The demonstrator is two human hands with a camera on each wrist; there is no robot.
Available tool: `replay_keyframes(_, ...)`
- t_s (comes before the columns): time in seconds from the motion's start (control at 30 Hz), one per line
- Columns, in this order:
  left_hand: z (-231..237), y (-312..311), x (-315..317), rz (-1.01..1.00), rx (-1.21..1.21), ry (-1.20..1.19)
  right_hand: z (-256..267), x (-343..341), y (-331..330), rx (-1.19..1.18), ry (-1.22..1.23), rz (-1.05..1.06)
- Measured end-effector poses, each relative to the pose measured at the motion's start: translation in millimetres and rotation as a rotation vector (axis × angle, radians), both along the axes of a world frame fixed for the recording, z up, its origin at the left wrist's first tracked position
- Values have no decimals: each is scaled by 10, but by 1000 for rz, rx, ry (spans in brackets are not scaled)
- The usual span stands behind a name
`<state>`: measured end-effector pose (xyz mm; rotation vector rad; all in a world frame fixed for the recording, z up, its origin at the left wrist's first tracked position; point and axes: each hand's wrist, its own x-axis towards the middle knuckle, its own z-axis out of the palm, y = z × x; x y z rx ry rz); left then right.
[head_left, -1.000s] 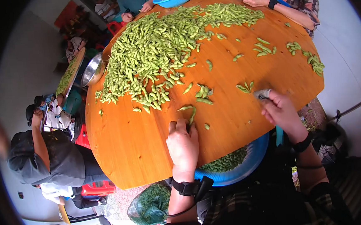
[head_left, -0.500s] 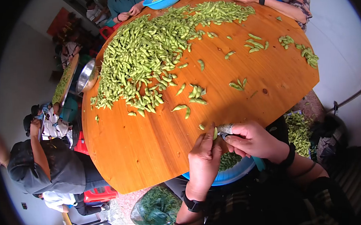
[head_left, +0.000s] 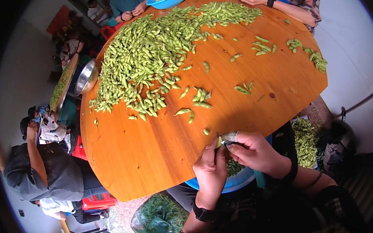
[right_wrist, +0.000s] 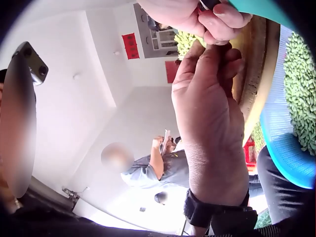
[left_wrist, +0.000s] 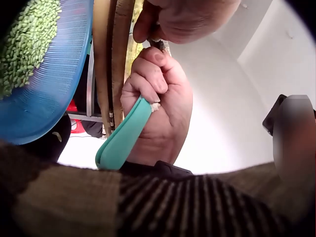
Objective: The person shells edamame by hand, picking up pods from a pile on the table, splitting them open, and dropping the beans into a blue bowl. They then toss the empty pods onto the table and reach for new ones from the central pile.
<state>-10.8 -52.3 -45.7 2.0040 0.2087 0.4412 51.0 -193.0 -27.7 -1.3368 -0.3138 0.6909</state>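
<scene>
Over the table's near edge, my left hand [head_left: 210, 171] pinches a green soybean pod [head_left: 219, 142] between thumb and fingers. My right hand [head_left: 260, 154] meets it there, with a grey wrapping [head_left: 230, 136] around one finger. Its curled fingers grip a tool with a teal handle [left_wrist: 126, 136]; the handle juts from the palm in the left wrist view, and the working end is mostly hidden by the fingers. Just below both hands sits a blue basin [head_left: 238, 183] of shelled green beans [left_wrist: 29, 44]. A short pod [head_left: 206, 132] lies on the wood just beyond the left fingertips.
A large pile of pods [head_left: 147, 54] covers the far left of the wooden table [head_left: 138, 163], with small groups nearer. A metal bowl [head_left: 86, 78] stands at the left edge. Two people sit opposite, by another blue basin [head_left: 167, 1]. A green mesh bag [head_left: 159, 220] is on the floor.
My hands were apart, the left at a pod on the table and the right off to the right. They came together above the basin with a pod, and have stayed there since.
</scene>
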Motion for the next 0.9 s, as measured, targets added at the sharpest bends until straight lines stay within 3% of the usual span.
replay_keyframes(0.23,-58,-17,-5,-19,-100,-56,-14,-26,49,17,52,-48)
replay_keyframes(0.4,-74,107,-2,-165,-527,-7,47,53,-12,78,99,8)
replay_keyframes(0.47,-18,162,8,-178,-584,11,197,100,-64,36,238,78)
replay_keyframes(0.6,98,305,33,-297,-750,156,246,171,-81,5,218,118)
replay_keyframes(0.67,146,331,57,-358,-951,238,268,168,-72,-39,170,132)
replay_keyframes(0.73,150,344,55,-358,-938,274,230,123,-48,-105,-131,74)
replay_keyframes(0.77,148,346,52,-362,-925,314,238,100,-40,-105,-133,78)
replay_keyframes(0.83,101,336,38,-351,-1012,288,265,57,-31,-17,-361,26)
replay_keyframes(0.9,84,314,31,-339,-1097,265,239,38,-33,-36,-299,27)
